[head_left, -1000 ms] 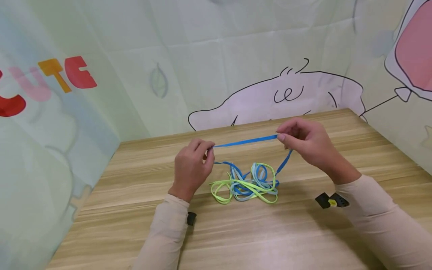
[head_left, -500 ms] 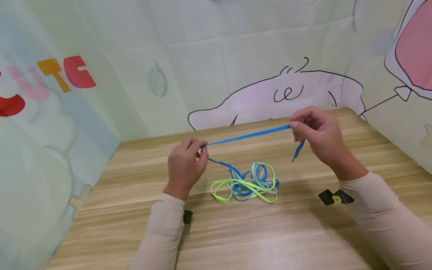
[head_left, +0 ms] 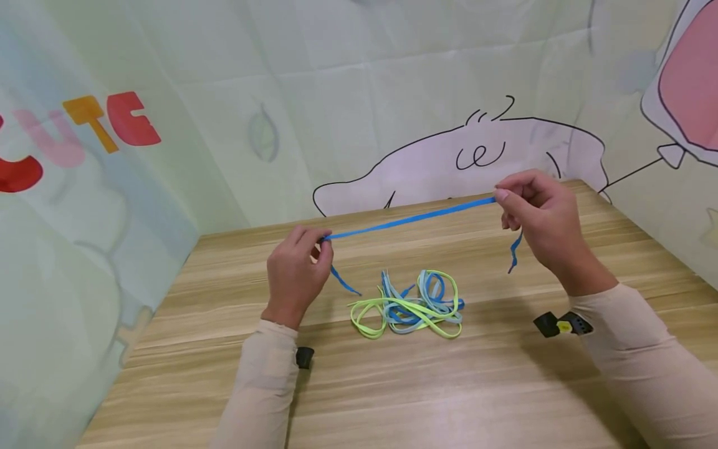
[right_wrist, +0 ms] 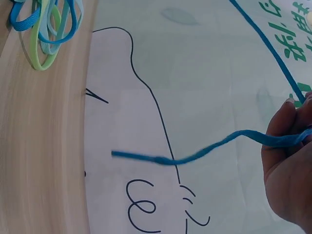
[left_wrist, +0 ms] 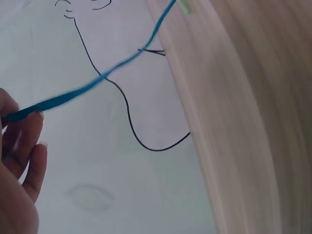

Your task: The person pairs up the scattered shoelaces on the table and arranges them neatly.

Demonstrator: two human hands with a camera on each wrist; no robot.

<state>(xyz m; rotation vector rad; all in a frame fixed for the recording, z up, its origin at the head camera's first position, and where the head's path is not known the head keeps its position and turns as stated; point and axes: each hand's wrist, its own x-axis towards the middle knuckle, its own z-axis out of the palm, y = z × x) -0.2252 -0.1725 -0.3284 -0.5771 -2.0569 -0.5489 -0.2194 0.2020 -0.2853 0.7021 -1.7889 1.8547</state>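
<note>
A flat blue shoelace [head_left: 412, 218] is stretched between the two hands above the table, rising toward the right. My left hand [head_left: 297, 268] pinches it between thumb and fingertips, and a short tail hangs below. Higher up, my right hand [head_left: 546, 224] pinches the lace's other side; its loose end dangles under the palm. In the right wrist view this blue tail [right_wrist: 204, 151] trails out from the curled fingers. Below the stretched lace lies a tangle of lime green laces [head_left: 427, 318], light blue laces [head_left: 408, 329] and more blue lace.
The wood-grain table [head_left: 224, 349] reaches back to a printed cloth backdrop [head_left: 314, 112] with cartoon drawings and letters. Black wrist devices sit on the left sleeve [head_left: 263, 374] and right sleeve [head_left: 622, 337].
Both hands have moved apart, the right one up and rightward, the left one leftward. The blue lace has come free of the tangle, and both its ends now hang loose.
</note>
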